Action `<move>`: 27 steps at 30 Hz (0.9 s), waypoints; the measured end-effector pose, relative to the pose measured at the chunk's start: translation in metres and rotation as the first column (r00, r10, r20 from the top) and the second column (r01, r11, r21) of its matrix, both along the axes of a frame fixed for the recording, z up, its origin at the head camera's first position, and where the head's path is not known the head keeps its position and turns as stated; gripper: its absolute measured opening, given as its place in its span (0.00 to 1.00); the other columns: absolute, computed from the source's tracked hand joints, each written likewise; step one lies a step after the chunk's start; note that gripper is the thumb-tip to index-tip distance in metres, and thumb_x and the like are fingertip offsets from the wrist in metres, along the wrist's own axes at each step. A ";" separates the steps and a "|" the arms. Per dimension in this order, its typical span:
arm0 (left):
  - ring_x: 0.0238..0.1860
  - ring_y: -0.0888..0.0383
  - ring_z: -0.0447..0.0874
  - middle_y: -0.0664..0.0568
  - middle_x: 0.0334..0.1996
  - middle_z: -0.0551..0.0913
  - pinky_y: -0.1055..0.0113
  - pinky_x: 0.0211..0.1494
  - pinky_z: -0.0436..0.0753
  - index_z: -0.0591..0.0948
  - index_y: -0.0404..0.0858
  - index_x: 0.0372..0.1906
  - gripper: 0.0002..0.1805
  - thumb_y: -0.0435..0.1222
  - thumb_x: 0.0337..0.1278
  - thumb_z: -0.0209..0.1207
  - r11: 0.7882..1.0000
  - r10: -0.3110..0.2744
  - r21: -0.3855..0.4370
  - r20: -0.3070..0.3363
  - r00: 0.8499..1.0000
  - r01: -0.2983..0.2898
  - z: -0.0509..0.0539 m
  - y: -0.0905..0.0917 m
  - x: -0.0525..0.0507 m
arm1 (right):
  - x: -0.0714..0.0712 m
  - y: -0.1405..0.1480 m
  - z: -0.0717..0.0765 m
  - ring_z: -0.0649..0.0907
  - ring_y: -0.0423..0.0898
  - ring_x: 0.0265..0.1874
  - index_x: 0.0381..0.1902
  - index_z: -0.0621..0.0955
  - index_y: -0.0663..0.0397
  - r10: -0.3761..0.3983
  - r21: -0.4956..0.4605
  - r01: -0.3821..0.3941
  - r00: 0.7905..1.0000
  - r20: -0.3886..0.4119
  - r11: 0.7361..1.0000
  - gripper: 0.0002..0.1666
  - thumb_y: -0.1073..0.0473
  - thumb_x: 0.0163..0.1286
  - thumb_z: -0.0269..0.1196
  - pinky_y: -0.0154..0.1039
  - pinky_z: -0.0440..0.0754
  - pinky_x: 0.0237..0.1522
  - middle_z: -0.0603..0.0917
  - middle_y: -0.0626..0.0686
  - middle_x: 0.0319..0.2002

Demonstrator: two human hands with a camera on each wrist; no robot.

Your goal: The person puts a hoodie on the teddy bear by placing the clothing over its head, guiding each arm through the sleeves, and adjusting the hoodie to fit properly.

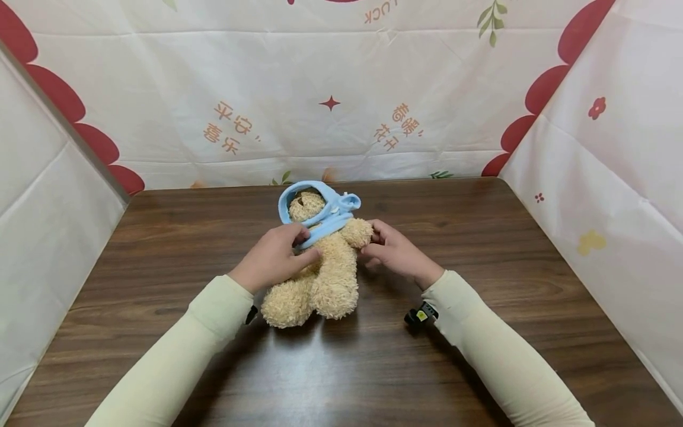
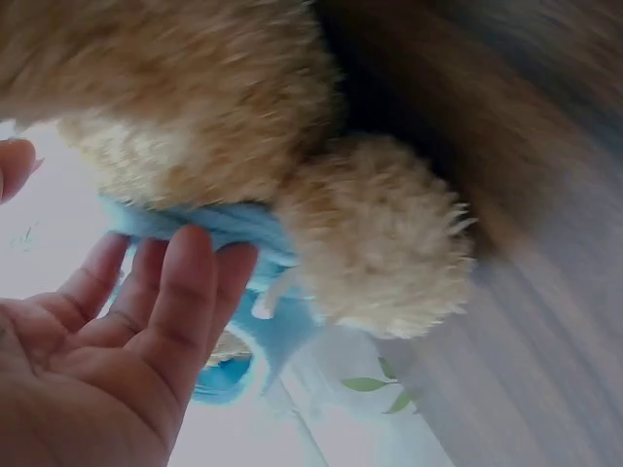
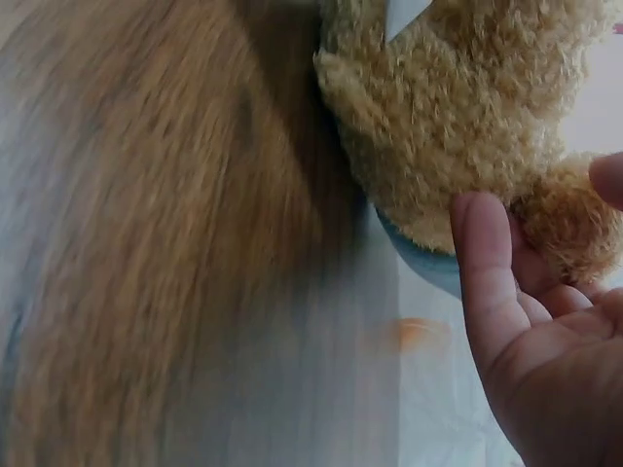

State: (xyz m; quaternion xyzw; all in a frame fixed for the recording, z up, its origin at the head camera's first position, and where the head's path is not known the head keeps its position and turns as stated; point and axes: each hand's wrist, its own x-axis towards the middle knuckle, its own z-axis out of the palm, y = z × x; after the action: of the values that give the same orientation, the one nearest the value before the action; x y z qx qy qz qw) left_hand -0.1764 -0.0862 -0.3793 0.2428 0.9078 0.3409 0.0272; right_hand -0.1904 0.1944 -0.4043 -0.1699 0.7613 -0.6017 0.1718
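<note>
A tan, fuzzy teddy bear [image 1: 334,279] with a blue hood and scarf [image 1: 326,228] lies on the brown table, head toward the back wall. My left hand [image 1: 274,258] is at its left side, the thumb over its belly. In the left wrist view the fingers [image 2: 190,277] of that hand touch the blue scarf, nearly straight, with the thumb well apart. My right hand [image 1: 397,252] holds the bear's arm [image 1: 356,232] on the right. In the right wrist view its fingers curl behind the fuzzy arm [image 3: 569,219], the little finger against the body.
The wood-grain table [image 1: 480,308] stretches around the bear. White printed cloth [image 1: 320,71] rises behind it and along both sides. Small black wrist devices [image 1: 421,314] sit under the cream sleeves [image 1: 496,347].
</note>
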 end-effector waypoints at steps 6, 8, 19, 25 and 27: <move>0.41 0.57 0.79 0.53 0.41 0.81 0.59 0.47 0.78 0.76 0.40 0.55 0.24 0.53 0.63 0.62 0.996 -0.040 0.080 0.092 0.995 0.033 0.006 0.006 -0.002 | 0.004 -0.001 0.011 0.77 0.52 0.56 0.68 0.67 0.53 -0.007 0.017 0.009 0.993 -0.114 1.000 0.30 0.69 0.68 0.55 0.56 0.75 0.54 0.77 0.56 0.59; 0.40 0.56 0.79 0.52 0.41 0.81 0.59 0.44 0.78 0.74 0.40 0.59 0.27 0.53 0.64 0.61 0.993 -0.052 0.112 0.131 0.990 0.037 0.008 0.008 -0.001 | 0.006 -0.001 0.017 0.75 0.50 0.59 0.69 0.67 0.47 0.007 0.053 0.002 0.986 -0.169 0.999 0.33 0.69 0.68 0.55 0.53 0.74 0.56 0.75 0.53 0.60; 0.54 0.52 0.79 0.44 0.55 0.79 0.55 0.55 0.77 0.62 0.41 0.69 0.32 0.53 0.70 0.55 0.893 -0.200 0.442 0.221 0.955 0.085 0.010 0.016 0.001 | 0.025 -0.007 0.053 0.74 0.51 0.58 0.66 0.73 0.54 0.036 0.072 -0.004 0.890 -0.455 0.997 0.33 0.75 0.62 0.58 0.46 0.74 0.54 0.73 0.51 0.62; 0.60 0.47 0.75 0.40 0.63 0.71 0.50 0.61 0.75 0.54 0.39 0.75 0.35 0.54 0.75 0.45 0.822 -0.274 0.567 0.303 0.913 0.058 0.006 0.023 0.000 | 0.031 -0.013 0.067 0.71 0.46 0.62 0.62 0.75 0.57 0.098 0.086 -0.060 0.825 -0.556 0.994 0.30 0.75 0.60 0.57 0.45 0.67 0.64 0.77 0.50 0.60; 0.60 0.45 0.76 0.39 0.61 0.73 0.49 0.62 0.74 0.56 0.37 0.74 0.34 0.55 0.76 0.42 0.810 -0.296 0.587 0.373 0.879 0.023 0.004 0.025 -0.001 | 0.031 -0.014 0.070 0.72 0.45 0.61 0.62 0.75 0.56 0.110 0.086 -0.076 0.839 -0.533 0.993 0.30 0.74 0.61 0.56 0.42 0.69 0.62 0.77 0.49 0.59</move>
State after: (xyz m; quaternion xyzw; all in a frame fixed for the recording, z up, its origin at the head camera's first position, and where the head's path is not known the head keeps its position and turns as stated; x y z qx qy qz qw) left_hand -0.1778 -0.0611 -0.3755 0.2323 0.7097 0.6370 0.1914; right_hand -0.1591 0.1807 -0.3339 -0.3629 0.7877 -0.4976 -0.0136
